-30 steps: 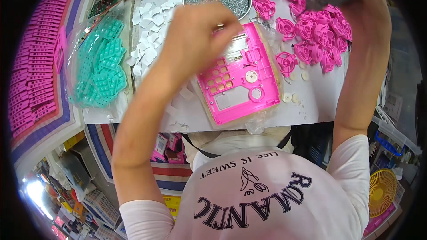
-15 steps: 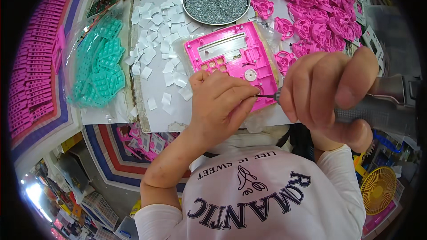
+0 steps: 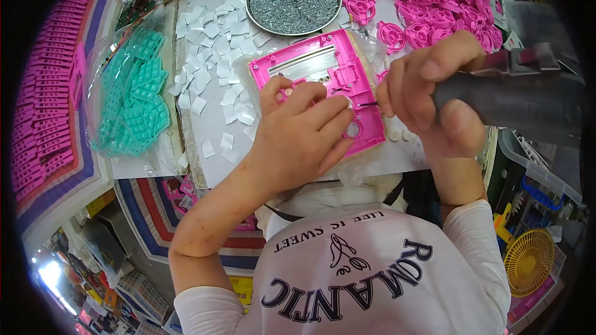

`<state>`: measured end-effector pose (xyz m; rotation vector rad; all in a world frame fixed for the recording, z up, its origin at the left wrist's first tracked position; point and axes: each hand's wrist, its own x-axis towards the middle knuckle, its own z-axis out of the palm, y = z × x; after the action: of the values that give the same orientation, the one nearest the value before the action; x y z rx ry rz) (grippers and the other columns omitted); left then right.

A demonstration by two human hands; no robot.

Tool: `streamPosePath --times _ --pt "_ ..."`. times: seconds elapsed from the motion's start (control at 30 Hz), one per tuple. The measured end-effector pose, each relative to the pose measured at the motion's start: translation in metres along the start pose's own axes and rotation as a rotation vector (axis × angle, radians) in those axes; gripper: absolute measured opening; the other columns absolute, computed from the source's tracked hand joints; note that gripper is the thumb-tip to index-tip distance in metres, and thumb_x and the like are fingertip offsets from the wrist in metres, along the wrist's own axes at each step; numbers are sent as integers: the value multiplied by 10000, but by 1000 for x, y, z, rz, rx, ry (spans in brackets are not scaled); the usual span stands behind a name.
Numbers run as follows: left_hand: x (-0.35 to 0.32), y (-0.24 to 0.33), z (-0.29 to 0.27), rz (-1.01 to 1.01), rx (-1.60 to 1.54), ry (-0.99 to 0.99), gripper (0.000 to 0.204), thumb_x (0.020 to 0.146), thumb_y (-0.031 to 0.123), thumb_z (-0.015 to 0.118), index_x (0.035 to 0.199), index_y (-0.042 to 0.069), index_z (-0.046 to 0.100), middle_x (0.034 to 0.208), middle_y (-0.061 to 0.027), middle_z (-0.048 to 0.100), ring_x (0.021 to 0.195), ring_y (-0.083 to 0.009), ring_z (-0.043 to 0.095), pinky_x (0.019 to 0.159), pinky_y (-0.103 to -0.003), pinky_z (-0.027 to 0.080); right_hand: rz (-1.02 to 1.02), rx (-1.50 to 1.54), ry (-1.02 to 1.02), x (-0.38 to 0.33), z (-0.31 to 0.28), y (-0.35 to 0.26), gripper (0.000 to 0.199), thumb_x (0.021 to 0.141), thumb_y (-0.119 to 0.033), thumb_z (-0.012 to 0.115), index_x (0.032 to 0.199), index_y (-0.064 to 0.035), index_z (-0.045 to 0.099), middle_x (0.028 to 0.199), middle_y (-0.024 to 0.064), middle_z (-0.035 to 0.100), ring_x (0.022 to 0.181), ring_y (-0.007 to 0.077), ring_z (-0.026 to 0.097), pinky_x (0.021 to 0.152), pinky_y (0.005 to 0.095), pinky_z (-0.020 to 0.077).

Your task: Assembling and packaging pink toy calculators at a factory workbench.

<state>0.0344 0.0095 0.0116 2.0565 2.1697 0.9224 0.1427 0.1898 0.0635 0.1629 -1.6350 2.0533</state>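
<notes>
A pink plastic casing [image 3: 366, 121] lies tilted on a padded piece wrapped in clear plastic. My left hand [image 3: 298, 133] rests on its near part, fingers apart and bent over the button openings, partly covering a small white disc there. A round hole shows beside the thumb. My right hand [image 3: 428, 90] is wrapped round a dark grey electric screwdriver [image 3: 503, 100], held almost level from the right. Its thin bit [image 3: 367, 104] points left over the casing's right side, close to my left fingertips. Whether the tip touches anything I cannot tell.
A round tin of small screws [image 3: 293, 0] stands behind the casing. White paper squares [image 3: 211, 43] are scattered to its left, near a clear bag of turquoise keypads [image 3: 139, 93]. Pink ring-shaped parts [image 3: 428, 0] heap at the back right. Pink panels [image 3: 46, 99] are stacked far left.
My right hand has moved up and back with the screwdriver, and its bit has left the spot by the round hole. My left fingers have spread and shifted over the casing.
</notes>
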Motion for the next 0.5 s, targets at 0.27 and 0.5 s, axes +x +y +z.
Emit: streamPosePath --times 0.27,0.5 --pt "-5 3 5 -12 90 -76 366 756 280 766 1096 154 710 1096 12 649 1085 -223 583 1025 -561 281 69 -113 -47 -9 0 29 301 920 -198 742 1038 -52 507 652 35 511 564 137 500 551 310 454" --pt "-9 1 7 -52 49 -92 363 748 281 769 1079 143 714 1117 -10 659 1135 -226 579 1024 -586 303 62 -284 -289 -6 -2 34 307 884 -187 790 957 -46 527 652 68 567 523 180 525 525 338 473"
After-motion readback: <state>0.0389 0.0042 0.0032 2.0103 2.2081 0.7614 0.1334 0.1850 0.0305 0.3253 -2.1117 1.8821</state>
